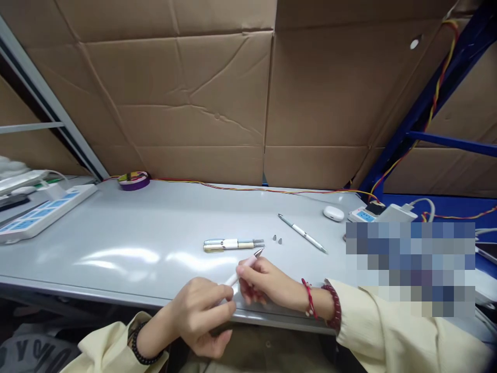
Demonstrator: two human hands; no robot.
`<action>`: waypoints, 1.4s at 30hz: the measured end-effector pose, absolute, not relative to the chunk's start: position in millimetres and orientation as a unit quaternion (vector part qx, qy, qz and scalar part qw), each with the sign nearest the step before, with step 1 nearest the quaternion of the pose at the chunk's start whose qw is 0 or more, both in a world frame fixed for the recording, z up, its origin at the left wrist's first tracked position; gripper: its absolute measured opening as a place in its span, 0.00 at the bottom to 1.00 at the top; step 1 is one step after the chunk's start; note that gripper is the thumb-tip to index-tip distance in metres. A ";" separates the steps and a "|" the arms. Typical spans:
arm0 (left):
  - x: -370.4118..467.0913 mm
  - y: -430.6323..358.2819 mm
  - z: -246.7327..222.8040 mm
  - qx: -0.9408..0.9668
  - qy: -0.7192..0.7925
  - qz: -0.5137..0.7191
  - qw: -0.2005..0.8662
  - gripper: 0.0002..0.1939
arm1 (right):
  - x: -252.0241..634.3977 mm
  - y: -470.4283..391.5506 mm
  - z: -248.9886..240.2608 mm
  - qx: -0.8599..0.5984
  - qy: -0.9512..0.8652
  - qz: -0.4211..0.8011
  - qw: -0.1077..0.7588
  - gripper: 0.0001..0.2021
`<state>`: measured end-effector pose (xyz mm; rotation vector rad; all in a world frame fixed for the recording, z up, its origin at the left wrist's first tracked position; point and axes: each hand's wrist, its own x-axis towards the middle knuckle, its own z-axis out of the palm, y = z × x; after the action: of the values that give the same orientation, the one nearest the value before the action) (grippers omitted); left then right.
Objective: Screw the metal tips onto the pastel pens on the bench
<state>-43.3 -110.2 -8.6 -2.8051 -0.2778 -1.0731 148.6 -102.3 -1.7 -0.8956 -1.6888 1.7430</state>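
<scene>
A white-and-pink pen [234,280] slants between my two hands, its silver tip pointing up and right. My right hand [264,280] pinches it just below the tip. My left hand [204,313] is closed around its lower end, which the fingers hide. Just beyond them, two pen bodies [229,244] lie side by side with bare refill ends sticking out to the right. Two small grey cone-shaped pen tips [277,239] stand on the table to the right of these. Farther right, an assembled white-and-grey pen [303,233] lies diagonally.
A white earbud case [333,213] and a power strip [363,215] are at the right, near a blurred-out patch. Another power strip [50,212] sits at the left. A purple tape roll [134,180] and twisted wires [233,188] run along the cardboard wall [186,103].
</scene>
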 end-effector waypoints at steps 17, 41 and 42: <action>-40.0 -108.0 -8.8 -0.938 -0.102 -0.325 0.072 0.05 | 145.7 -112.4 -2.5 -0.310 -0.636 0.633 0.315 0.16; -35.4 -94.3 -6.0 -0.898 -0.416 -0.145 0.001 0.20 | 260.3 -53.8 19.7 -0.634 -0.768 -0.089 -0.013 0.16; -35.4 -93.9 -6.3 -0.896 -0.419 -0.146 -0.001 0.20 | 259.9 -54.3 19.3 -0.634 -0.767 -0.097 -0.019 0.16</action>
<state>-35.4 -93.9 -6.3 -2.8171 -1.3183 -0.4578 259.9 -54.3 19.3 -2.0159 -2.4382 -0.3095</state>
